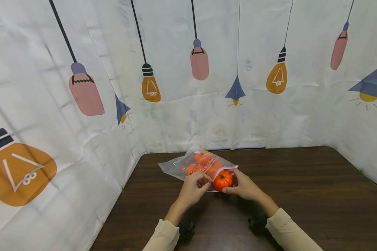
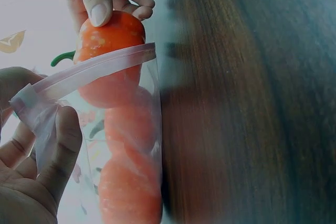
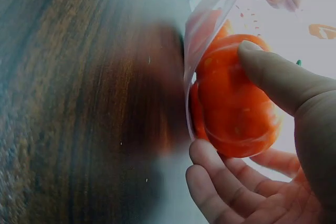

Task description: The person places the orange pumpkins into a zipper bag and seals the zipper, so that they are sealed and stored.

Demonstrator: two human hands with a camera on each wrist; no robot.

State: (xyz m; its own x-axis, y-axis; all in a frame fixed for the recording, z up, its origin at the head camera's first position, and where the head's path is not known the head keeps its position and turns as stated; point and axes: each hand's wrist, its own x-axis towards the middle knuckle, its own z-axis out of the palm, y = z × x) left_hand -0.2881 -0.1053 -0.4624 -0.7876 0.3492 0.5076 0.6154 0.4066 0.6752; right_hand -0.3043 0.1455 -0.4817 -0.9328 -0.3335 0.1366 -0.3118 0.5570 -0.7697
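A translucent zip bag (image 1: 175, 166) with printed lettering lies on the table and holds several orange mini pumpkins (image 2: 128, 187). My left hand (image 1: 191, 189) pinches the bag's edge near its zip strip (image 2: 94, 73), thumb against the folded plastic. Another orange mini pumpkin (image 1: 223, 180) with a green stem sits partly inside the bag's mouth. With thumb and fingers on either side, my right hand (image 1: 246, 187) grips this pumpkin; in the right wrist view the thumb presses its side and the bag's rim (image 3: 190, 103) curves beside it.
The dark wood-grain table (image 1: 301, 188) extends around both arms. A white cloth (image 1: 188, 118) printed with hanging lamps stands behind the table and along its sides. Dark wrist devices (image 1: 186, 227) sit under both forearms, close above the tabletop.
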